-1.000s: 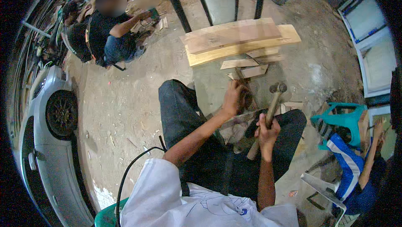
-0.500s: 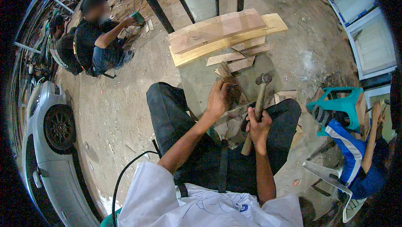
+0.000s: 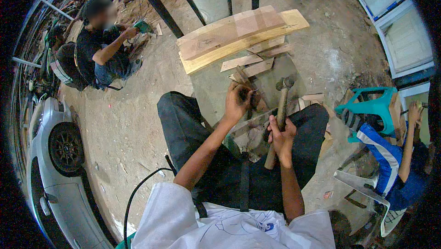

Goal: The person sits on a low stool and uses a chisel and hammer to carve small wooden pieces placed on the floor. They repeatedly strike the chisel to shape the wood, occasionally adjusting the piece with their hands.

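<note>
My right hand [image 3: 283, 137] is closed round the wooden handle of a hammer [image 3: 281, 106], which stands upright with its dark head at the top, above my right thigh. To the left of it, my left hand [image 3: 237, 103] has its fingers curled round a short strip of wood [image 3: 240, 75] that sticks out beyond them. The fingers hide the strip's lower part. Just past that hand, several small wood offcuts [image 3: 258, 68] lie across each other on a greyish work surface [image 3: 206, 93]. Beyond them rest a light plank [image 3: 294, 21] and a reddish-brown plank [image 3: 206, 42] on top of it.
Dark metal legs [image 3: 156, 5] rise behind the planks. A person [image 3: 103, 49] squats at the far left with a green tool; a silver car [image 3: 59, 194] stands below. On the right are a teal stool [image 3: 390, 106], a seated person [image 3: 409, 175] and white-framed panels [image 3: 397, 42].
My left hand has shifted slightly and turned, with the wood strip tilting more to the left. The hammer stays nearly in place. The whole view has moved a little.
</note>
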`<state>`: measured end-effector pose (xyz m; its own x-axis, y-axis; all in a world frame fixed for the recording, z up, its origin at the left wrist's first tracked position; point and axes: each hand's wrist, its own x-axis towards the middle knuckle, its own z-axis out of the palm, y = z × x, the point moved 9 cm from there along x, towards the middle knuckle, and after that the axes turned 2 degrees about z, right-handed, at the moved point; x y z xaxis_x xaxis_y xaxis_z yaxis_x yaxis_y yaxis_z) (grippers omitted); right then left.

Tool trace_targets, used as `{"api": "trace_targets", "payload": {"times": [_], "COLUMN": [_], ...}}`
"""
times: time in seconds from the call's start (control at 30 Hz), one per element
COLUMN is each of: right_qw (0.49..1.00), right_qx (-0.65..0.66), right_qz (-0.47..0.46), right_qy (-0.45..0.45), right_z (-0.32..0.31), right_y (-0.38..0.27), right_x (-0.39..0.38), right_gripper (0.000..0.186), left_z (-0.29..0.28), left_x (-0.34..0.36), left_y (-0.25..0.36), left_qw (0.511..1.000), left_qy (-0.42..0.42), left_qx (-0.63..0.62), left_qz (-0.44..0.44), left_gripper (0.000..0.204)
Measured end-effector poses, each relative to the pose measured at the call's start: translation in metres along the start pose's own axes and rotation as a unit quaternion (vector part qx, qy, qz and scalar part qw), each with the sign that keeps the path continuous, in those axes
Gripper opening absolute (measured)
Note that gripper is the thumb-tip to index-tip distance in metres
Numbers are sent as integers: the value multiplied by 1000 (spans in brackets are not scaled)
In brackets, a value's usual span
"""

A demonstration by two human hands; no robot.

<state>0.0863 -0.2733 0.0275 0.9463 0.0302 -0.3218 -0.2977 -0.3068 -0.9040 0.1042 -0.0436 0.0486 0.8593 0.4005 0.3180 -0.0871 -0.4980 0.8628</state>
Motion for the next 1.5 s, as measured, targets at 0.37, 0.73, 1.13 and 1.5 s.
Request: {"api": "trace_targets", "payload": {"times": [0.37,0.73,1.13,1.5], "right_qw": [999,987,988,988], "right_qx": [-15,41,-89,-85], "right_qz": [-39,65,-20,13], "right_qy": [-14,-139,-125,-125], "right_z": [4,15,32,27], "right_y": [4,-43,-23,-33], "right_x": [2,-2,4,0], "right_gripper": [31,41,37,45], "left_z": [3,9,22,12], "left_x": [4,0,-13,-6], "left_y": [-36,-78,-100,-50], "left_qw": [994,982,952,920], "left_qy": [26,4,22,27], "left_qx": [53,-9,-144,-222], "left_qz": [-97,-188,-268,-321], "left_gripper": [35,42,43,39]}}
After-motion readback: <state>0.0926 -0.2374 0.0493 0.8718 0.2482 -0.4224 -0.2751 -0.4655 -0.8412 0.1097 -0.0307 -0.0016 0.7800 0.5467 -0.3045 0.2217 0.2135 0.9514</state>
